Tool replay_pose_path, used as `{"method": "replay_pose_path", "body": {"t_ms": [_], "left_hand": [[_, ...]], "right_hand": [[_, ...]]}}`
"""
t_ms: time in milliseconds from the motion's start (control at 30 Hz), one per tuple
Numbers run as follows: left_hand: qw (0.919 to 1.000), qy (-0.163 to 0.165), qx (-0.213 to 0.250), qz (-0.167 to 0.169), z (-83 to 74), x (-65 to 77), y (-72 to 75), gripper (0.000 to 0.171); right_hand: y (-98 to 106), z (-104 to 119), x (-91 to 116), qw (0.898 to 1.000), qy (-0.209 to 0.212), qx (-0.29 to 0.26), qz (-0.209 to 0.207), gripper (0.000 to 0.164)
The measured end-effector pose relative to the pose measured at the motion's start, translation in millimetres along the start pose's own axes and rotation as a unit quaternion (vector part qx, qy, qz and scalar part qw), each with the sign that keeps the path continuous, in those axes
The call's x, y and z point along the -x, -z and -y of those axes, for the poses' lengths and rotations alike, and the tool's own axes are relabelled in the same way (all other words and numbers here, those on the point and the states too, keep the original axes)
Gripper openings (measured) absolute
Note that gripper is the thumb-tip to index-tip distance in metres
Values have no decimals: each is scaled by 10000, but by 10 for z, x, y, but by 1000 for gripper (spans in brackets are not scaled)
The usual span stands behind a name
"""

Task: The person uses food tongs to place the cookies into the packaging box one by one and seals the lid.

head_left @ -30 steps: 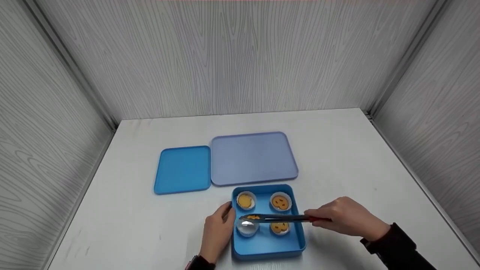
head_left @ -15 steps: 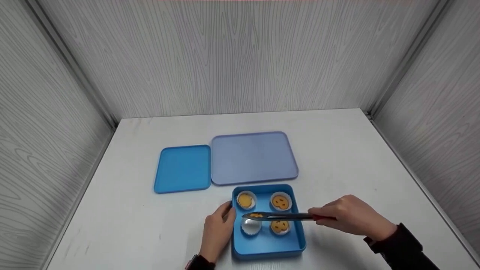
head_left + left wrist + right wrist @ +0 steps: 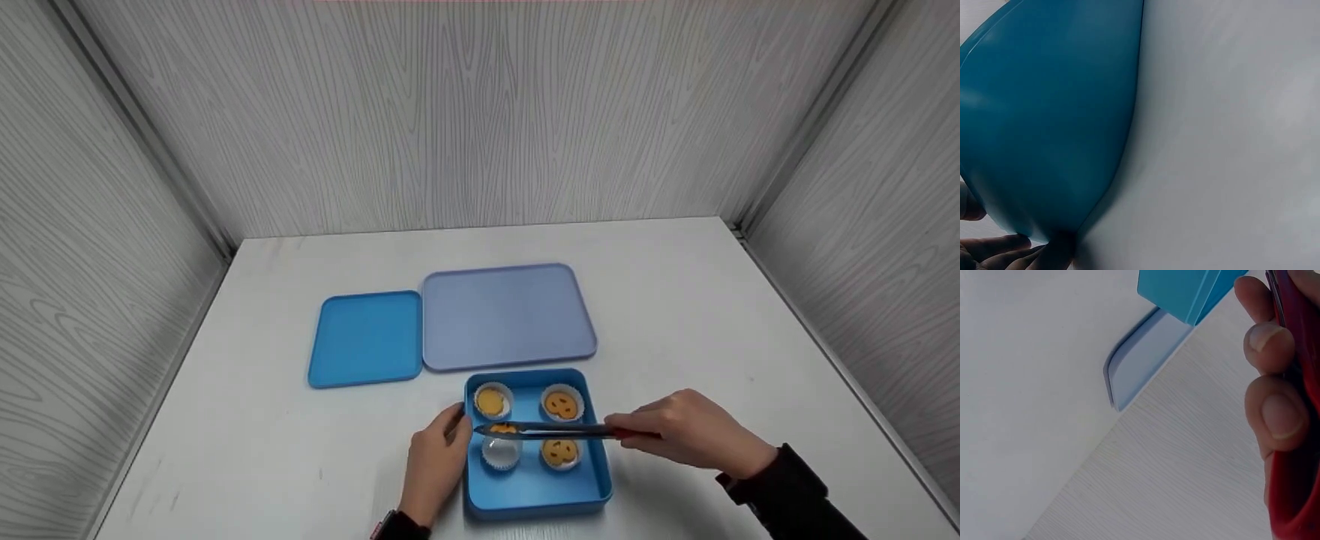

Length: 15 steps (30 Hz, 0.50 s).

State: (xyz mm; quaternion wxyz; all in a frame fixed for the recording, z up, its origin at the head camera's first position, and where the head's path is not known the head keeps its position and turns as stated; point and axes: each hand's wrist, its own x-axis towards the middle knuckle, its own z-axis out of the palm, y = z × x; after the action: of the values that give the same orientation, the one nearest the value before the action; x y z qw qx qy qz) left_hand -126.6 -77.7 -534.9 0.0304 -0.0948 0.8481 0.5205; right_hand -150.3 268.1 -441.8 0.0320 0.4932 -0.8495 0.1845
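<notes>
My left hand [image 3: 436, 457] holds the left wall of a blue box [image 3: 536, 491], thumb and fingers at its rim. In the left wrist view, several fingertips [image 3: 1016, 253] touch the box's outer wall. With my right hand [image 3: 694, 431] I grip red-handled tongs [image 3: 551, 431], level across the box. An orange cookie [image 3: 503, 428] shows at the tong tips, partly covered by them, just beyond a pale paper cup [image 3: 501, 454] with a silvery inside. Also in the box, paper cups hold a yellow round cookie [image 3: 490, 401] and two pretzel-like cookies [image 3: 560, 406].
Behind the box lies a lavender tray [image 3: 510, 319]. A smaller blue tray [image 3: 366, 339] adjoins its left side. Everything rests on a white table [image 3: 262, 420] enclosed by grey wood-grain walls [image 3: 480, 112] at the back and sides.
The tongs shift slightly right, then back left, and rise a little in the view, with the orange cookie at the tips. The pale cup slides slightly right. My left hand stays put.
</notes>
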Motion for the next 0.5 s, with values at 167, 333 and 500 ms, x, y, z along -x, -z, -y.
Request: {"method": "replay_pose_path", "body": {"t_ms": [167,333,500], "left_hand": [[10000,-14,6,-13,-4,5,6,46],[9999,106,-42,16,-14,1,5,46],[9998,162,-115,58,-16,-1,3,47]], "right_hand": [[-20,-24,16,10000,-47,56,-8,32],[-25,-25,30,9999,-47,18,-88,34],[-26,-22,35,9998,18,-20,-174,36]]}}
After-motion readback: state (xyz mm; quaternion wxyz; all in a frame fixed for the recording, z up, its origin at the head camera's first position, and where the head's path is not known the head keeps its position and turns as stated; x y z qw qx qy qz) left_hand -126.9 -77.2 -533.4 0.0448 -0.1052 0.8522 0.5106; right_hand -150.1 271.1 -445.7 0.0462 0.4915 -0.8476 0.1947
